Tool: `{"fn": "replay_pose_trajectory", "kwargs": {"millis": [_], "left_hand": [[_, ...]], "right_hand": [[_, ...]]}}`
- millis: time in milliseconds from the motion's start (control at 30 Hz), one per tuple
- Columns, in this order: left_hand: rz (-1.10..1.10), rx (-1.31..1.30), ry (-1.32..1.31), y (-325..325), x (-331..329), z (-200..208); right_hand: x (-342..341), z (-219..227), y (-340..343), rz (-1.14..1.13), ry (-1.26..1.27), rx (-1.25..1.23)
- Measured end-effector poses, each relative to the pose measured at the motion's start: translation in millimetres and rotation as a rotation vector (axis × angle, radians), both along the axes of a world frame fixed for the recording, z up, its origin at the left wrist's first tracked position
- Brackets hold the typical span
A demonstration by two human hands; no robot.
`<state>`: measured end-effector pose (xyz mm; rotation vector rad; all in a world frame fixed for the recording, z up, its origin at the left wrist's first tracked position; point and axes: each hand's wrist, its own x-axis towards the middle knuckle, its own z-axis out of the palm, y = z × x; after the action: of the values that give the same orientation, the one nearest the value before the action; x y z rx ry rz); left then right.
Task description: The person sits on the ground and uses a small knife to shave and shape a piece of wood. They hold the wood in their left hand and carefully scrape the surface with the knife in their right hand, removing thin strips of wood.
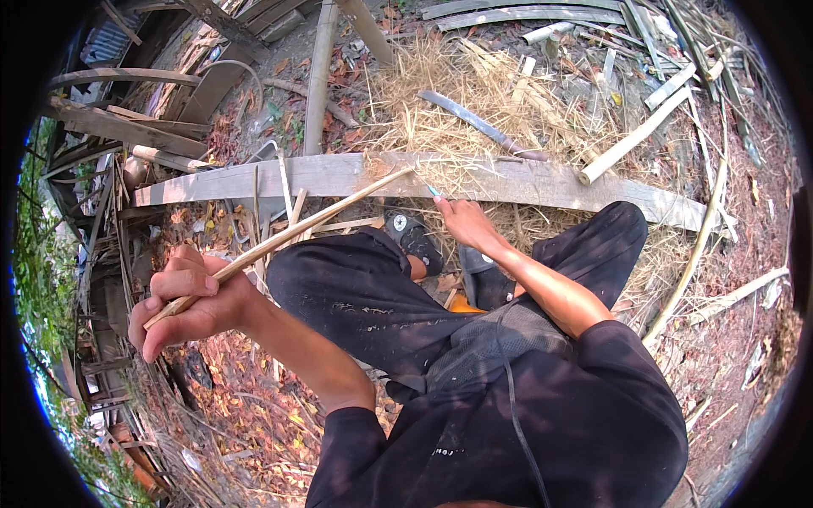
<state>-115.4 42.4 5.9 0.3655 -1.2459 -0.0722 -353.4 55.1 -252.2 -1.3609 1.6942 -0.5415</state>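
Note:
My left hand (199,292) is closed around the near end of a long bamboo stick (309,222). The stick slants away to the right, its far end over a wooden plank (318,173) that lies across in front of my knees. Close to that far end, my right hand (466,222) is closed on a slim tool with a teal part (434,191); its kind is too small to make out. A long curved knife (474,121) with a dark handle lies beyond, its handle end resting at the plank.
Pale shavings (415,93) are heaped behind the plank. Bamboo poles (635,135) and split strips (542,13) lie at the far right. Stacked boards (127,127) crowd the far left. Dry leaves (254,406) cover the ground, and a cable (512,381) hangs down over my shirt.

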Motion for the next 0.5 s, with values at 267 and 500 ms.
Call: {"fn": "replay_pose_trajectory", "kwargs": {"millis": [267,500], "left_hand": [[-0.309,-0.178,-0.205,4.5,-4.2,0.2],[-0.217,-0.149,-0.133,4.2,-8.5,-4.5]], "right_hand": [[18.7,38.0,5.8,-0.118,-0.259,-0.553],[28.1,-13.8,-9.0,0.029,0.028,-0.268]]}}
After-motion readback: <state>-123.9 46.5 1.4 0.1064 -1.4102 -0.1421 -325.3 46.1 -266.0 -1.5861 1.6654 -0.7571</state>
